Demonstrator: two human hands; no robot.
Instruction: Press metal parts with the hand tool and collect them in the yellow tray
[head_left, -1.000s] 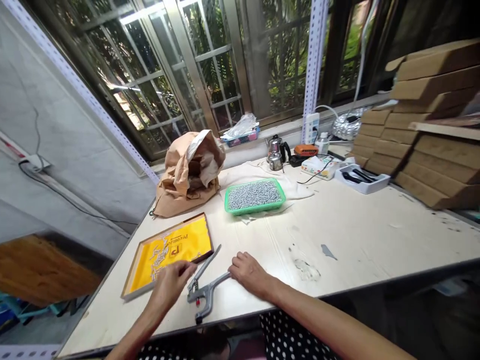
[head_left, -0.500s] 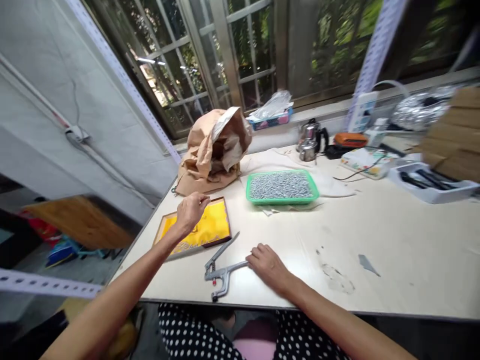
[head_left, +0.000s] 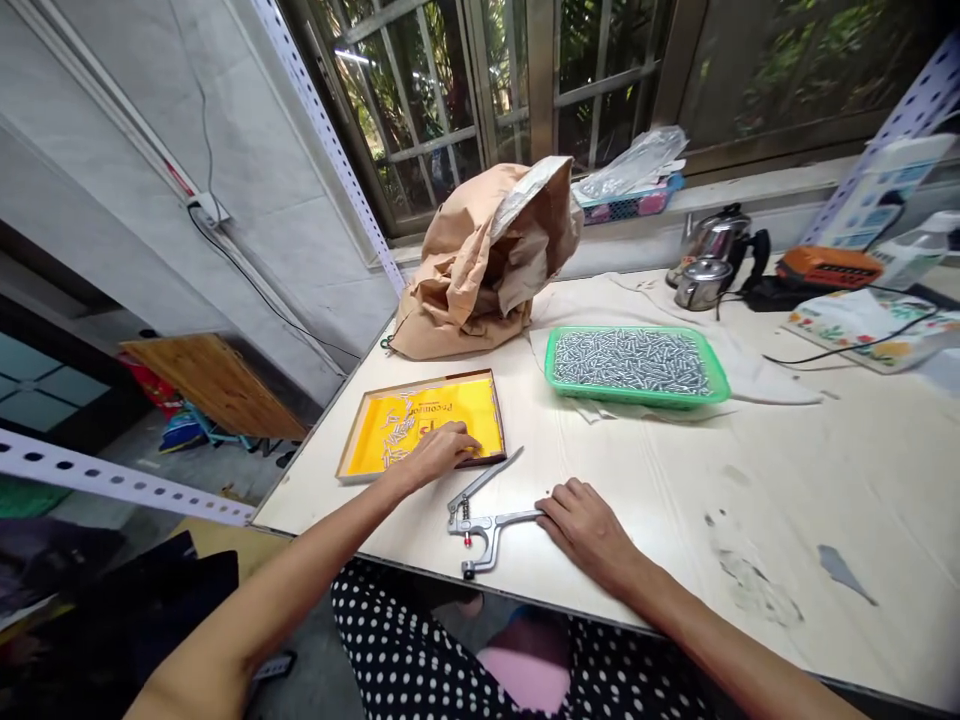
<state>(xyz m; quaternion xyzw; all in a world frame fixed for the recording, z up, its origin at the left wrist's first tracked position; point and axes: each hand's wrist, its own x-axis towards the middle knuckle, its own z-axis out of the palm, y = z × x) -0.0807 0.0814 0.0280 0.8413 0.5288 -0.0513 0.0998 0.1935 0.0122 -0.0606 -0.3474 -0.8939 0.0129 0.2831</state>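
Note:
My left hand [head_left: 442,450] is over the near right side of a shallow box [head_left: 420,384] with a yellow lining. Its fingers are bunched together, pointing down at the lining; I cannot make out what is between them. Small silver rivet-like pieces [head_left: 397,432] lie scattered on the left part of the lining. My right hand [head_left: 589,525] rests on the table, its fingers closed around the handle end of grey metal snap pliers [head_left: 491,530]. The pliers lie with their handles spread, a spring and a red tip showing near the jaw.
A green tray [head_left: 637,398] full of small silver metal pieces stands behind my right hand. A crumpled brown paper bag [head_left: 480,270] sits at the back left. Further right are a metal kettle [head_left: 720,245], an orange tool battery [head_left: 829,267] and a grey scrap [head_left: 846,572].
My left hand has come down from above the box to its lining. The right hand keeps hold of the pliers. The view has shifted, so the table things appear further right.

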